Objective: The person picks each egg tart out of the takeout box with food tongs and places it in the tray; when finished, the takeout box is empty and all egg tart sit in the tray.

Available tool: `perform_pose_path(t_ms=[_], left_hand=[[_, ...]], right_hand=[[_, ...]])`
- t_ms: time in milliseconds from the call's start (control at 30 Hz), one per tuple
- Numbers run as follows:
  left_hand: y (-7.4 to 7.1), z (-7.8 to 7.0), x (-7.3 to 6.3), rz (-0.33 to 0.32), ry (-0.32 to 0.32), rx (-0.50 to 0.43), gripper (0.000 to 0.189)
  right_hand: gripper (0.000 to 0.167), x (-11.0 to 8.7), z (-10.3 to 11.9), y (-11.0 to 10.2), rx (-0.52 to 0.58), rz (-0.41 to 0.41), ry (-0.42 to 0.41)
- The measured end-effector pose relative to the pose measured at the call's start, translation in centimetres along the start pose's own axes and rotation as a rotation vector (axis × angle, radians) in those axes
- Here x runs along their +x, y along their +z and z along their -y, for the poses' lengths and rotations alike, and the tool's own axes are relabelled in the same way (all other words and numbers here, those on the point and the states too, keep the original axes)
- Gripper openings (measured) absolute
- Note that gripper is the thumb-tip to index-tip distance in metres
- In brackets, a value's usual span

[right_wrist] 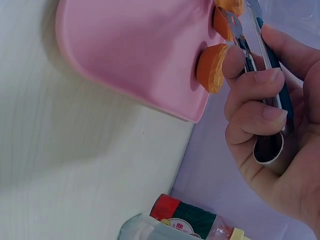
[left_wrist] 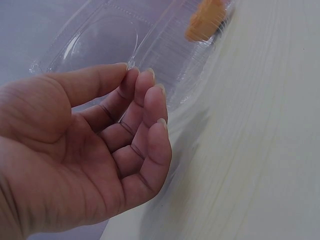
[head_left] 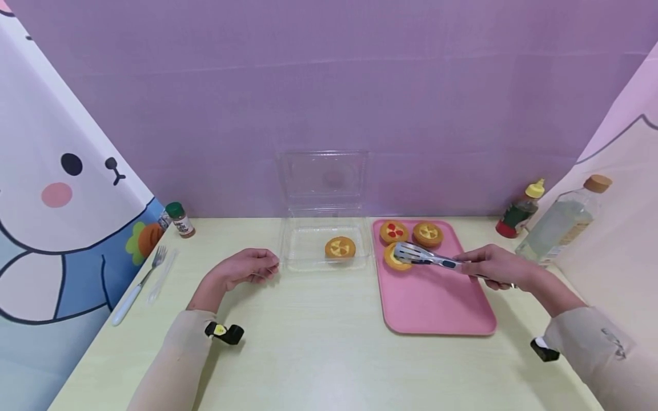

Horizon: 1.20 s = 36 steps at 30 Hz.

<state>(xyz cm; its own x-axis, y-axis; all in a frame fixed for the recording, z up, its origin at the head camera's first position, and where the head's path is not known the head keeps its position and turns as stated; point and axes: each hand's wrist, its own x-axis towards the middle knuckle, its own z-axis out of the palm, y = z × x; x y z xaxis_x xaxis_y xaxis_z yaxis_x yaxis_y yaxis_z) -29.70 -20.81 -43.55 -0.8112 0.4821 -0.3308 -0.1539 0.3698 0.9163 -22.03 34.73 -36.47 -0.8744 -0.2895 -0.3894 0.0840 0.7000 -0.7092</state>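
In the head view my right hand (head_left: 493,267) grips metal serving tongs (head_left: 426,257) around their handles. The tongs' head overlaps a yellow-topped egg tart (head_left: 394,262) at the left of the pink tray (head_left: 437,311). Behind it on the tray sit a tart with red pieces on top (head_left: 394,231) and another yellow tart (head_left: 428,234). My left hand (head_left: 247,266) is at the near left corner of a clear plastic clamshell box (head_left: 303,240); in the left wrist view its thumb and forefinger pinch the box's edge (left_wrist: 131,65). The lid stands raised, and one tart (head_left: 340,248) lies inside.
Far left lie a fork (head_left: 139,287) and a clear plastic utensil (head_left: 161,277), with a green-capped spice jar (head_left: 180,220) behind. At the right stand a sauce bottle (head_left: 519,209) and a cork-topped bottle (head_left: 560,222). A purple cloth (head_left: 329,103) hangs along the table's back edge.
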Motion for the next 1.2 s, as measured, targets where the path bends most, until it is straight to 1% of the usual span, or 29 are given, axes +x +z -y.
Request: perform_pose_path(t_ms=[400,767,1200], left_hand=[[-0.01,0.13,0.13,0.003,0.000,0.005,0.032],[0.04,0.09,0.06,0.002,-0.003,0.006,0.032],[0.02,0.05,0.09,0.004,-0.004,0.002,0.032]], right_hand=[[0.047,0.04,-0.04,0.20,0.004,0.022,-0.022],[0.047,0.08,0.03,0.21,-0.029,0.020,-0.028],[0.055,-0.10,0.04,-0.28,-0.038,-0.025,0.011]])
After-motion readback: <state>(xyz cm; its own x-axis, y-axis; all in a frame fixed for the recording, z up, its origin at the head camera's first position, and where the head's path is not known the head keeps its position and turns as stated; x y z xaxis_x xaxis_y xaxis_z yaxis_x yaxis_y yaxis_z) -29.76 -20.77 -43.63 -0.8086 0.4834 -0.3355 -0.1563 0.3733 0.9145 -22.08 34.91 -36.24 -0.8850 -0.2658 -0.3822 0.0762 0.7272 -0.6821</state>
